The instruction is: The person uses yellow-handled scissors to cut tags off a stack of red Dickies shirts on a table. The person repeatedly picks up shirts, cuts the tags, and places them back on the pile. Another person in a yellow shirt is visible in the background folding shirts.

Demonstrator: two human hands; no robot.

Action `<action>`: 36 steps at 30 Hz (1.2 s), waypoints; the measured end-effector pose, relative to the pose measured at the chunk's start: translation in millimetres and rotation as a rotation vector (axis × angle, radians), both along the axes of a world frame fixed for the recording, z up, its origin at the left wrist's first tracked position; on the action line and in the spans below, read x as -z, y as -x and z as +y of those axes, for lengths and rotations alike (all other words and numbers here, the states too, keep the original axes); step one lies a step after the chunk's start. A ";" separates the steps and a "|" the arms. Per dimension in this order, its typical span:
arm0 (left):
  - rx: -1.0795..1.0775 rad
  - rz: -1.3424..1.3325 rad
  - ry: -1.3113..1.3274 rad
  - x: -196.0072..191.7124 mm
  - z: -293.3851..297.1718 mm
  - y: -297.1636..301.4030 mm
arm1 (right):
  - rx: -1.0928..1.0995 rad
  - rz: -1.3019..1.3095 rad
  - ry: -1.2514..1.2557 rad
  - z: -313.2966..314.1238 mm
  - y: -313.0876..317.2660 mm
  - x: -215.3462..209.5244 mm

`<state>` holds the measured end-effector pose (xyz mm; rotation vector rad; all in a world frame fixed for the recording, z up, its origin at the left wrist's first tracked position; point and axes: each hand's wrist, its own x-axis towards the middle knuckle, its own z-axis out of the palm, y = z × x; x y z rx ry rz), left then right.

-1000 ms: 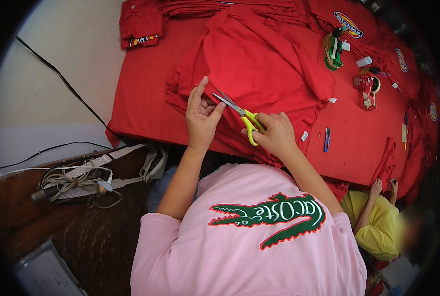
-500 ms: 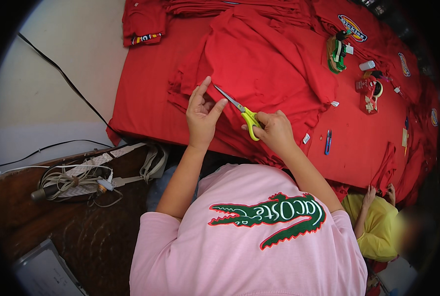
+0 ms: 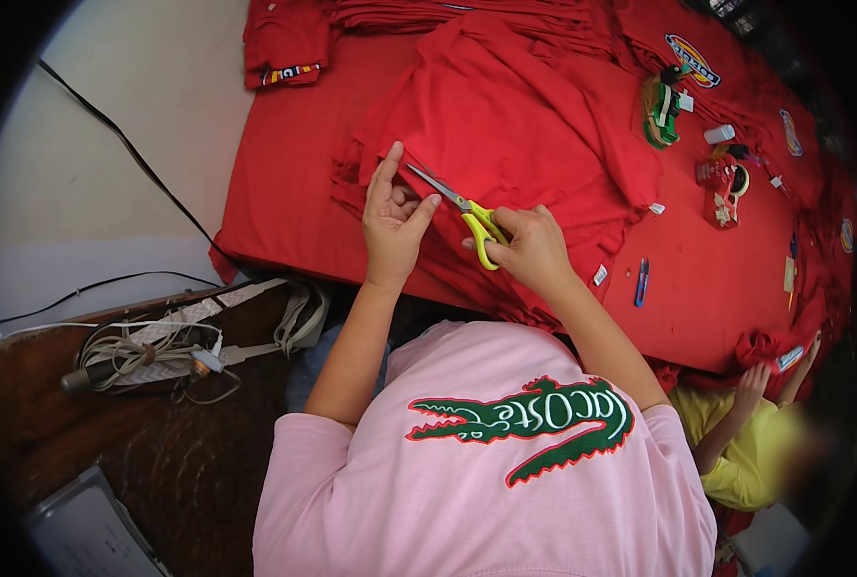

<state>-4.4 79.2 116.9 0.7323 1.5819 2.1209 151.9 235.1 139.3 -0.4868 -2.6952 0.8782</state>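
A pair of scissors with yellow-green handles (image 3: 483,234) sits in my right hand (image 3: 532,248), its fingers closed around the handle loops. The blades point up and left, nearly together, over a red shirt (image 3: 505,115) that lies bunched on the table. Beside the blade tips, my left hand (image 3: 397,216) rests against the shirt's near left part. Its index finger is stretched out and the thumb stands apart, with the other fingers partly curled. No cloth shows plainly between thumb and index finger.
Red garments are stacked along the far edge of the red-covered table (image 3: 275,183). To the right are a green tape dispenser (image 3: 660,113), a red tape dispenser (image 3: 723,188) and a blue cutter (image 3: 642,283). A co-worker in yellow (image 3: 736,433) handles red cloth. Cables (image 3: 150,356) lie at left.
The scissors have moved slightly up and left, their tips closer to my left index finger. At right, the co-worker's hands have shifted right, and a patch on the red cloth now shows there.
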 end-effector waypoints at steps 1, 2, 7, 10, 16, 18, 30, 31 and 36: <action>-0.005 -0.016 -0.014 -1.5 1.0 -0.9 | 0.004 -0.002 0.022 0.6 0.1 3.7; -0.011 -0.032 -0.028 -3.2 2.3 -1.6 | 0.008 -0.024 0.033 0.9 -0.1 7.3; -0.122 0.012 -0.011 4.4 3.1 5.8 | 0.009 -0.022 0.089 -1.2 1.5 17.3; -0.091 -0.026 -0.045 1.1 4.8 7.6 | 0.008 -0.048 0.079 -3.8 5.0 4.6; -0.031 -0.064 -0.049 -7.3 5.2 3.8 | 0.002 -0.053 -0.026 -1.9 15.6 -3.1; -0.017 -0.057 -0.041 -3.3 3.4 5.7 | -0.003 -0.049 -0.029 -0.7 16.9 -1.3; -0.137 -0.031 -0.029 9.1 8.5 14.9 | 0.001 -0.032 0.034 -0.2 15.2 7.0; -0.141 -0.041 -0.046 1.2 11.9 10.4 | -0.002 -0.045 0.020 -0.3 15.5 3.7; -0.071 -0.024 -0.039 1.7 9.3 8.1 | -0.005 -0.052 -0.035 1.7 18.0 2.9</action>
